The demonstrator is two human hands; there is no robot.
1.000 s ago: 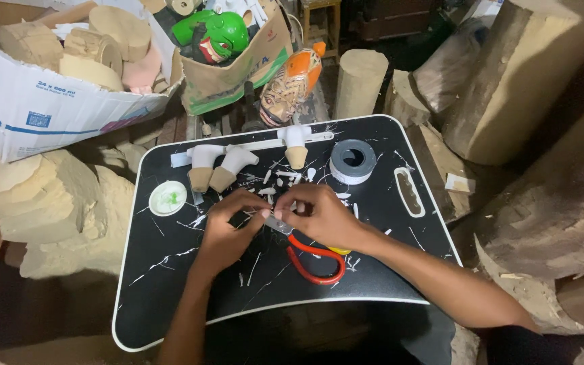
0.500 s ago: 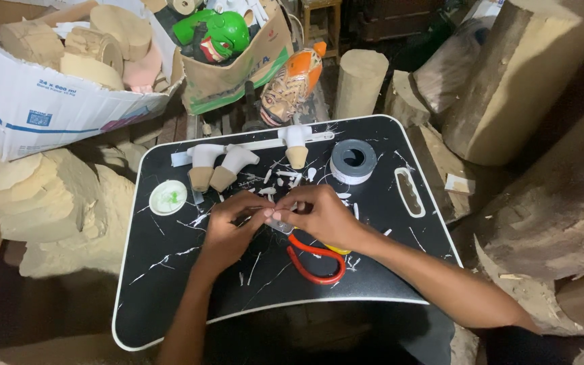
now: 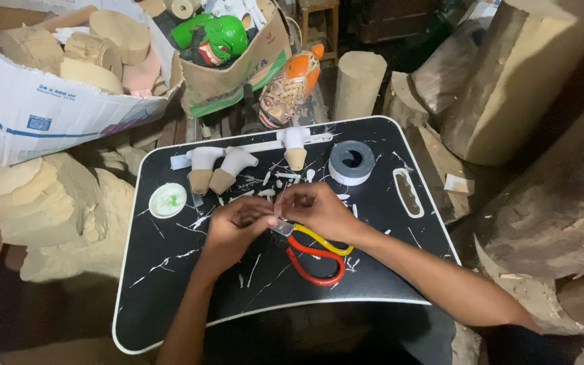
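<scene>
We are pinching a small white piece [image 3: 277,211] between our left hand [image 3: 234,226] and right hand [image 3: 319,209], fingers pressed together, above the red-handled pliers [image 3: 315,257] on the table [image 3: 170,284].

Pliers' [image 3: 315,253] head under hands

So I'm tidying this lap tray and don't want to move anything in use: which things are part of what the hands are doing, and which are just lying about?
In hand or right by the hands:
left hand
right hand
small pale piece pinched between them
pliers under the right hand

Lying about:
tape roll
white lid
three corked white pieces
cardboard box
logs
</scene>
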